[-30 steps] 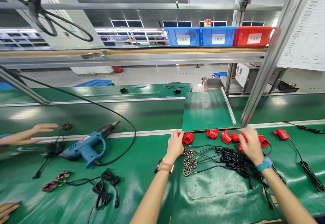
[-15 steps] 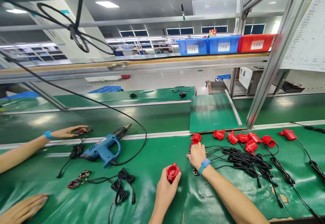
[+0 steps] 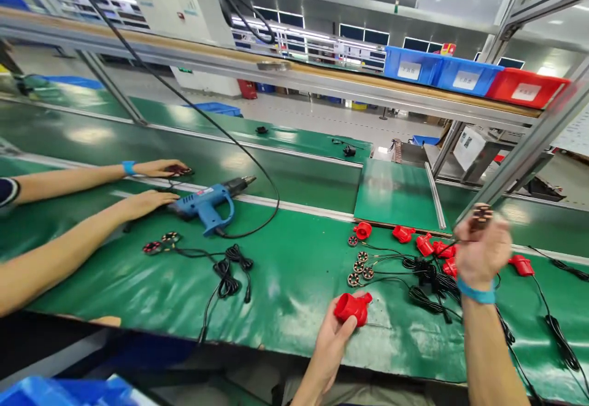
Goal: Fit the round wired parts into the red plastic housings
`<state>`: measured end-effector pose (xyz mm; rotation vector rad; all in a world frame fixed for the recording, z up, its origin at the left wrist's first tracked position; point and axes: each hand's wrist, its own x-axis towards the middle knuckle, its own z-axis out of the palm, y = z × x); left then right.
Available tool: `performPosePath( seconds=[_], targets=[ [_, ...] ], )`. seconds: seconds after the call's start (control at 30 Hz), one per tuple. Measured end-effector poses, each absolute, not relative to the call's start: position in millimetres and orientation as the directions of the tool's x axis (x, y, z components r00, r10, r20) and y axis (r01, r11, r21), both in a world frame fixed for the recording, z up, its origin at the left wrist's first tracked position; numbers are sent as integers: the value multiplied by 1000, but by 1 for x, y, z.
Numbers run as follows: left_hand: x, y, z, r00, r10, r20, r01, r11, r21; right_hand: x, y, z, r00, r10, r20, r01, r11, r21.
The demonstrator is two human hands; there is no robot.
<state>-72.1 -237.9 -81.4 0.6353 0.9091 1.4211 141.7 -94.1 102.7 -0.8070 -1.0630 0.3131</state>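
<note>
Green conveyor bench (image 3: 285, 283), aluminium frame (image 3: 529, 142), blue and red bins (image 3: 464, 78) on shelf, dark windows (image 3: 356, 33)

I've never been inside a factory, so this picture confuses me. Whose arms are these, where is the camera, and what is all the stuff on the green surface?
The camera sits on a worker's head, looking forward and down, so the two arms rising from the bottom edge are that person's own. The left hand holds a red cap. The right hand, raised and blurred, pinches a small round motor part with a black wire trailing down. On the green bench lie more red caps, a few small round motor parts and bundled black cables. The arms at the left belong to a co-worker; one co-worker hand touches a blue heat gun. On the shelf above stand blue bins and a red bin.
</note>
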Motion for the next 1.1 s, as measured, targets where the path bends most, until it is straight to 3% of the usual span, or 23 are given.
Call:
performPosePath(
  seconds=[0.1,0.13,0.17,0.23,0.3,0.4,0.5,0.7,1.1],
  targets=[
    [-59,-244,-81,22,989,-146,-669,124,733,170,-121,130,602,179,778,462,717,-522],
    [-56,-246,-82,41,989,-143,-677,132,724,175,-133,132,575,88,814,583,653,-483],
    [-54,-247,-83,50,989,-138,-668,136,732,178,-147,131,505,82,859,672,588,-451],
    [-52,-249,-85,68,991,-114,-591,132,796,176,-173,120,233,318,919,740,555,-379],
    [-50,-250,-86,93,993,-72,-461,107,881,165,-195,103,-166,599,783,668,653,-358],
    [-51,-251,-84,136,990,31,-302,12,953,139,-216,69,-514,686,515,515,727,-453],
    [-53,-252,-78,193,974,119,-230,-73,970,117,-227,35,-604,694,391,482,709,-515],
    [-58,-255,-72,274,944,185,-103,-162,981,114,-239,3,-664,715,221,580,678,-451],
    [-59,-256,-69,332,939,92,-88,-66,994,126,-248,2,-696,682,225,549,707,-446]
  ],
)
